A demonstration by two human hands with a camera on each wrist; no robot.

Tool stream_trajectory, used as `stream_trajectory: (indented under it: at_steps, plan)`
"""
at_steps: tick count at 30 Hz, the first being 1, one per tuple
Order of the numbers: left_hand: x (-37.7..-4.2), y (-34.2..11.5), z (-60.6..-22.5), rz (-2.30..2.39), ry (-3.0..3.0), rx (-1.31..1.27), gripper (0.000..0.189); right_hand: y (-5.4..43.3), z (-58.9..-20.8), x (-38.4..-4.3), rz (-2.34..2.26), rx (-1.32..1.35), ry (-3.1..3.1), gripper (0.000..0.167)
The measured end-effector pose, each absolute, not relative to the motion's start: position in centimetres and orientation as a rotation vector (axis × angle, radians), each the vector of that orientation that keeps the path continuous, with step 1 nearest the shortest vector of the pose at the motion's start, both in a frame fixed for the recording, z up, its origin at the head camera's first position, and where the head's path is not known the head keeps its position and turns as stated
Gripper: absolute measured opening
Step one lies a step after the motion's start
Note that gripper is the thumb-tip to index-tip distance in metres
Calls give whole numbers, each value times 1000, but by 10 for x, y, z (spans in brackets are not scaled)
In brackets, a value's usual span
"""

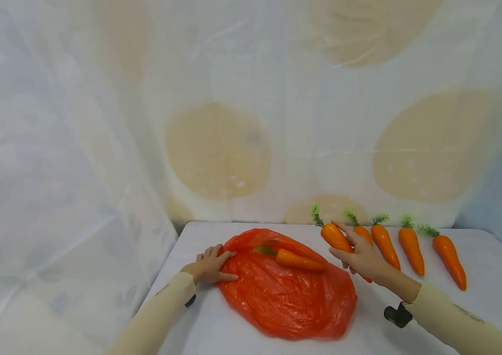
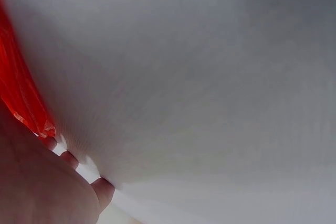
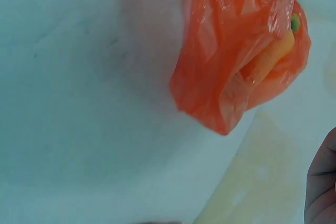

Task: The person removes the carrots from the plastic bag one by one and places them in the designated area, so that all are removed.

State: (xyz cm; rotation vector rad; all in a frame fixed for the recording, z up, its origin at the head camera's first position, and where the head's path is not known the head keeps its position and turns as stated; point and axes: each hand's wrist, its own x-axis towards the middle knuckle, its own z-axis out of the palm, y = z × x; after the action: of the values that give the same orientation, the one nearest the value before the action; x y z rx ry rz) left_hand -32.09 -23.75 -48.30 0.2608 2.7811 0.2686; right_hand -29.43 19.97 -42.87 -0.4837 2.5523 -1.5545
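Observation:
A thin red plastic bag (image 1: 286, 301) lies spread on the white table, with one orange toy carrot (image 1: 300, 260) with a green top at its upper part. In the right wrist view, red film covers part of that carrot (image 3: 275, 53). My left hand (image 1: 208, 265) rests at the bag's left edge, fingers and thumb spread and touching it. The left wrist view shows its fingertips (image 2: 105, 190) down on the table. To the right of the bag, my right hand (image 1: 364, 259) grips another carrot (image 1: 335, 236), whose tip shows below the hand.
Several more carrots (image 1: 411, 249) lie in a row on the right of the table, tops toward the back; the nearest is partly hidden by my right hand. Behind the white table (image 1: 490, 315) hangs a pale curtain (image 1: 322, 138) with tan round spots.

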Motion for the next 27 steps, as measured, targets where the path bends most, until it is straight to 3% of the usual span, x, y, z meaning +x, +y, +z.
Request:
stream_trajectory:
  at_steps: [27]
  plan:
    - [-322, -235, -484, 260, 2795, 246, 80, 262, -448, -285, -1452, -204, 2715, 87]
